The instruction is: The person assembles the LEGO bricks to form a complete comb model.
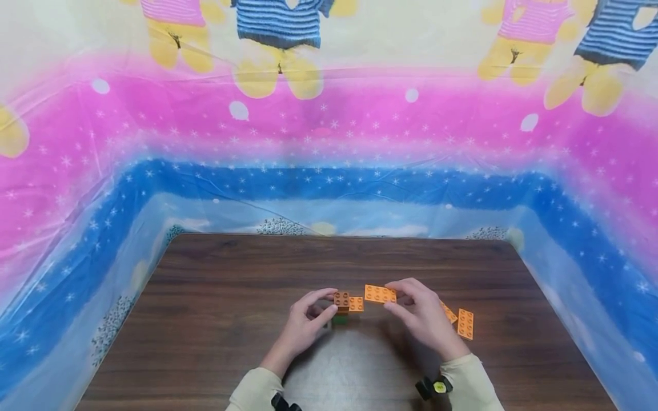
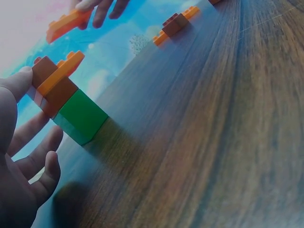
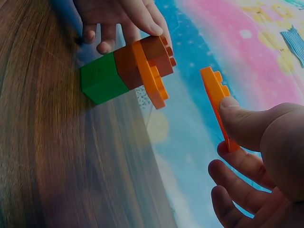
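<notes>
A stack stands on the table: a green block (image 3: 102, 78) at the bottom, a brown block (image 2: 61, 95) above it, then an orange plate (image 1: 357, 303) jutting out to the right, and a brown block (image 1: 341, 299) on top. My left hand (image 1: 307, 321) grips the upper part of the stack from the left between thumb and fingers. To the right of the stack and above it, my right hand (image 1: 424, 317) pinches a loose orange plate (image 1: 379, 294) by its right end, studs up. In the right wrist view this plate (image 3: 214, 90) is apart from the stack.
On the brown wooden table (image 1: 231, 268), two more orange pieces (image 1: 465, 324) (image 1: 449, 312) lie right of my right hand. The left wrist view shows a brown block (image 2: 175, 24) on an orange piece. A patterned cloth (image 1: 329, 125) hangs behind the table.
</notes>
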{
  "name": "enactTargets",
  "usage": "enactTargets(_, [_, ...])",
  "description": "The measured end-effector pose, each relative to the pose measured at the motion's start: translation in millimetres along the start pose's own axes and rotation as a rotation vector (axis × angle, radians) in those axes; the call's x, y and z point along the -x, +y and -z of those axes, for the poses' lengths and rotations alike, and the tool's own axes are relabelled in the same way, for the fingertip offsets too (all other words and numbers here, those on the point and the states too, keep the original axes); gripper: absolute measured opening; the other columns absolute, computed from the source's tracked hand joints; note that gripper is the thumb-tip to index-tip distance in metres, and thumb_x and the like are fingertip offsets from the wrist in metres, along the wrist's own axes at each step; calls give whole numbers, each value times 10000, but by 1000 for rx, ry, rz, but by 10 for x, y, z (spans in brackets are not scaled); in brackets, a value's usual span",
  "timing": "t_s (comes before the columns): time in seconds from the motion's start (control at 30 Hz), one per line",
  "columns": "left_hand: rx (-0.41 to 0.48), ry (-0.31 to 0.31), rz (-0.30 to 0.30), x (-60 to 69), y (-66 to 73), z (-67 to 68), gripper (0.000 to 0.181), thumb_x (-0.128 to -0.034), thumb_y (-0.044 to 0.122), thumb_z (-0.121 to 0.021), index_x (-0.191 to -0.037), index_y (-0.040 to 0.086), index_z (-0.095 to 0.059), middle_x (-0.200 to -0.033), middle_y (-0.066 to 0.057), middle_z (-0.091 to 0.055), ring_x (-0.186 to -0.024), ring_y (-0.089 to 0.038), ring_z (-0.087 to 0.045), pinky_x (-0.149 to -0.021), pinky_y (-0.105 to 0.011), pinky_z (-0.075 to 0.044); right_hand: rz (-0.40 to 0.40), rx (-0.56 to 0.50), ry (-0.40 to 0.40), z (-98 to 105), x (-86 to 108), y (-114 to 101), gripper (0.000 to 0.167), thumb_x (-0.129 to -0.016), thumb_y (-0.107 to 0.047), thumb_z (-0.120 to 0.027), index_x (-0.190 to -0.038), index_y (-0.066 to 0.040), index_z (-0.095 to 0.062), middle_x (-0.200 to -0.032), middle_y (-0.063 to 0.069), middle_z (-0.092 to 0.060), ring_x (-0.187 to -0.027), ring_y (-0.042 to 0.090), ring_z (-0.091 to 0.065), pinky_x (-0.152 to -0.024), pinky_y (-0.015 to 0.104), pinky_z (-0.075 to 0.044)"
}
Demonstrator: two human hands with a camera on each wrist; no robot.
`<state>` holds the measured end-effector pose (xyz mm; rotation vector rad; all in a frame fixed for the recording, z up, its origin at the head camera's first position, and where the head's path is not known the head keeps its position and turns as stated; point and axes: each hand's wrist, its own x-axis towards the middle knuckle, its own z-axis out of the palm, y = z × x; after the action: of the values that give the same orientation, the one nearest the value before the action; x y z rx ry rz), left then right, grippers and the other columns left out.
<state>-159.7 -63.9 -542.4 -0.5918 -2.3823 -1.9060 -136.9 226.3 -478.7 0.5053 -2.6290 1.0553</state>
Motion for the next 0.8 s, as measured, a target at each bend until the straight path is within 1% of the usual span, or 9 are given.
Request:
enactTargets(0.2, [2,1,4,3,6,1,334,-1018,227,-723,-1352,229,-706,-1222,-6,-704,-835,-212,-666,-707,-296,-543,-1,-26,-22,-42,-58,-58,343,-923,-164,-833,-1251,-164,-735,-1186,-8,-694,-949,108,-726,-849,365,-612])
enactTargets(0.33, [5,5,8,11,11,4,338,-1018,221,-723,-1356,202,-706,-1224,-11,-704,-835,-212,-669,-705,-291,-544,9,-25,-34,-79,-94,-93,349,-920,-157,-833,-1255,-145,-734,-1183,-1,-698,-945,115,-726,-845,358,-612])
enactTargets(0.6, [-1,0,0,25,10,-3,344,-1021,227,-720,-1363,195,-703,-1225,-12,-706,-826,-193,-664,-707,-299,-545,6,-40,-55,-151,-126,-146,358,-922,-159,-831,-1265,-130,-729,-1180,-6,-696,-945,126,-720,-838,356,-609])
enactTargets(0.8, [-9,12,-3,2,11,-10,335,-1016,227,-725,-1351,226,-710,-1213,6,-710,-825,-193,-659,-717,-302,-538,26,-35,-52,-180,-161,-172,369,-922,-173,-834,-1269,-107,-725,-1195,-6,-701,-945,124,-718,-831,346,-607])
